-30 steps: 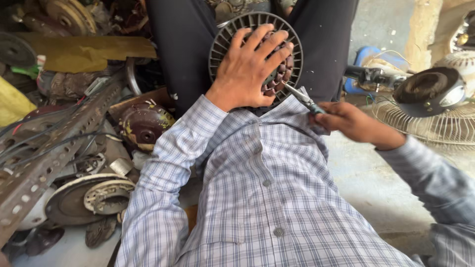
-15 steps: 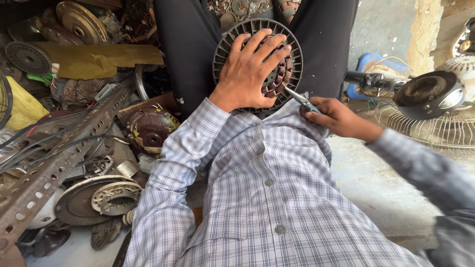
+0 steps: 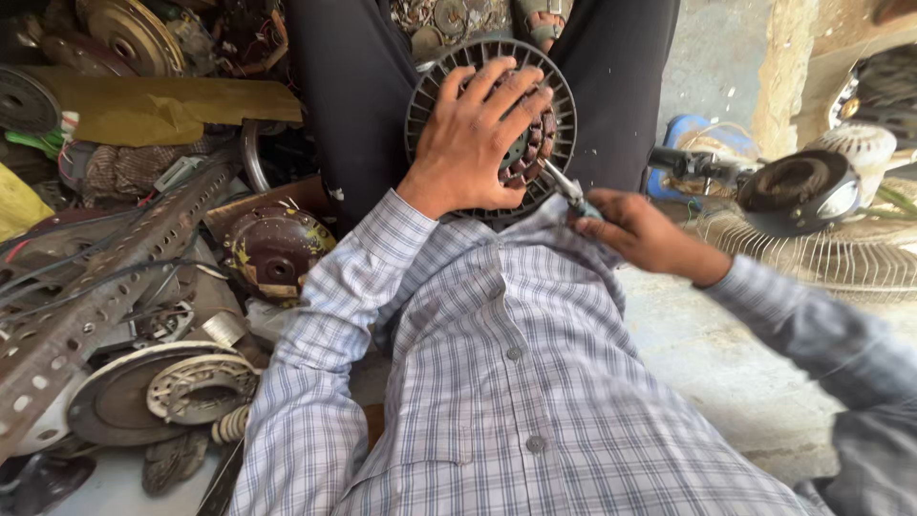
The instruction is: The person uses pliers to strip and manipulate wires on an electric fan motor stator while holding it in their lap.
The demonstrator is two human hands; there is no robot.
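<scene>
Where it sits: While the person sits on the floor (image 3: 726, 382), the round finned motor housing (image 3: 492, 124) rests upright in the lap, between the dark trouser legs, its open face toward the camera.
Left hand: the left hand (image 3: 478, 143) lies spread flat over the housing's face, fingers splayed; it presses rather than grasps, so the grip is open.
Right hand: the right hand (image 3: 645, 229) is closed around the handle of a thin metal tool (image 3: 562, 183), whose tip reaches into the copper windings (image 3: 540, 143) at the housing's right edge.
Progress: judging by the exposed windings, the housing is already opened; the tool is only at the rim of the coils, so most of the work on them seems left.
Left side room: crowded; a brown motor cap (image 3: 275, 248), a perforated metal angle bar (image 3: 105, 287) and a flat round plate (image 3: 143, 401) lie close to the left sleeve.
Right side room: the concrete floor is barer near the right forearm, with a wire fan guard (image 3: 821, 263) and a dark fan motor (image 3: 793, 191) farther out.
</scene>
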